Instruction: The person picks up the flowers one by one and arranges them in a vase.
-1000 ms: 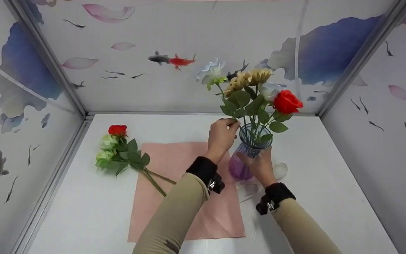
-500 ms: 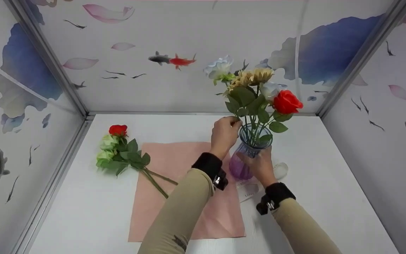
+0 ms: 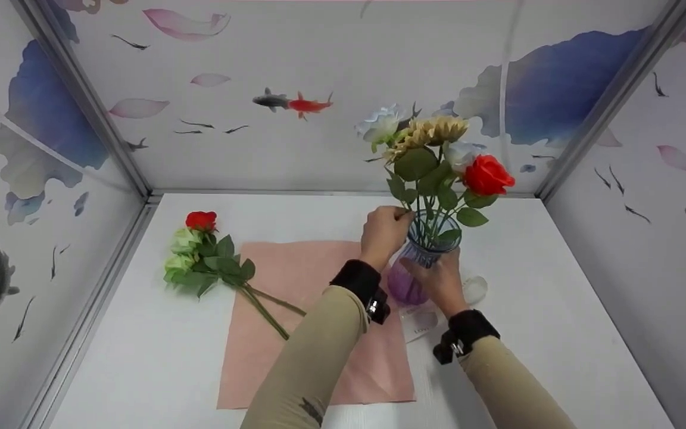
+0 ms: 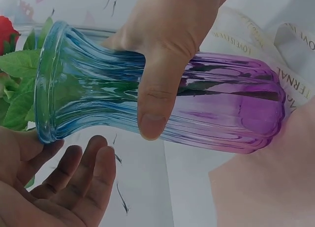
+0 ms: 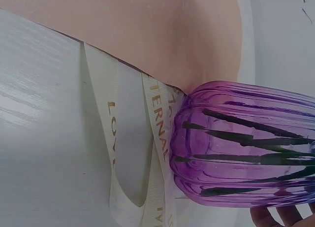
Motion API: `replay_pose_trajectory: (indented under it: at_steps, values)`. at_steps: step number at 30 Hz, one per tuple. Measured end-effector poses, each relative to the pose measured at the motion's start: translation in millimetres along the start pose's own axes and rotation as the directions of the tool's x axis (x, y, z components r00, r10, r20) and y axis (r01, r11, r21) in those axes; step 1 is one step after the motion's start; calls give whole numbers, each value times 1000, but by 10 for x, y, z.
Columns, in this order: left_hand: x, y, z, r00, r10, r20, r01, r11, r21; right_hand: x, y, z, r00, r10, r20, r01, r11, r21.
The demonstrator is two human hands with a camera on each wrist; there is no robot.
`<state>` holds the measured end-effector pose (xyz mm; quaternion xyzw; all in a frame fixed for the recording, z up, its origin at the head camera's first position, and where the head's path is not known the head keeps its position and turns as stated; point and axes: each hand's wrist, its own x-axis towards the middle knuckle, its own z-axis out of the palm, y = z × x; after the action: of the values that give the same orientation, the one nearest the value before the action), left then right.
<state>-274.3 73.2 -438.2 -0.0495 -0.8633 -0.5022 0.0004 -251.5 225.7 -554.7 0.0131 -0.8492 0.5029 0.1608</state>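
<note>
My right hand [image 3: 441, 280] grips a ribbed glass vase [image 4: 221, 99], blue at the neck and purple at the base. In the left wrist view the right thumb [image 4: 157, 104] lies across its side. At the vase's rim my left hand [image 3: 384, 234] pinches the stem of a white flower [image 3: 382, 125]; the pinch itself is partly hidden, and its other fingers are loosely bent. The vase holds yellow-brown flowers [image 3: 438, 129], another white flower [image 3: 462, 155] and a red rose [image 3: 489, 174]. Dark stem ends [image 5: 236, 159] show through the purple glass.
A red rose [image 3: 201, 220] and green-white flowers [image 3: 185, 241] lie at the left, stems over a pink sheet [image 3: 295, 268]. Lettered ribbon [image 5: 160, 123] lies by the vase's base. Printed panels [image 3: 295, 155] enclose the white table [image 3: 557, 333].
The white flower at the left has moved right, then sunk lower among the others. My left hand has shifted right and slightly down with it. The right hand stays on the vase.
</note>
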Motion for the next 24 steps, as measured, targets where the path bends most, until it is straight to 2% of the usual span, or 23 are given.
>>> replay_pose_trajectory:
  at_steps: [4,10,18,24]
  values:
    - [-8,-11,-21,998,-51,45,55,994,-95,4,11,5,1000,-24,1,24,1000,-16]
    - [-20,-28,-41,990,-94,109,116,967,-225,11,42,4,996,-91,4,91,991,-97]
    - [-52,-45,-79,985,-76,157,120,948,-294,24,36,3,996,-94,-5,93,992,-81]
    - [-96,-113,-178,982,-57,182,112,943,-313,14,28,15,999,-53,-4,53,998,-42]
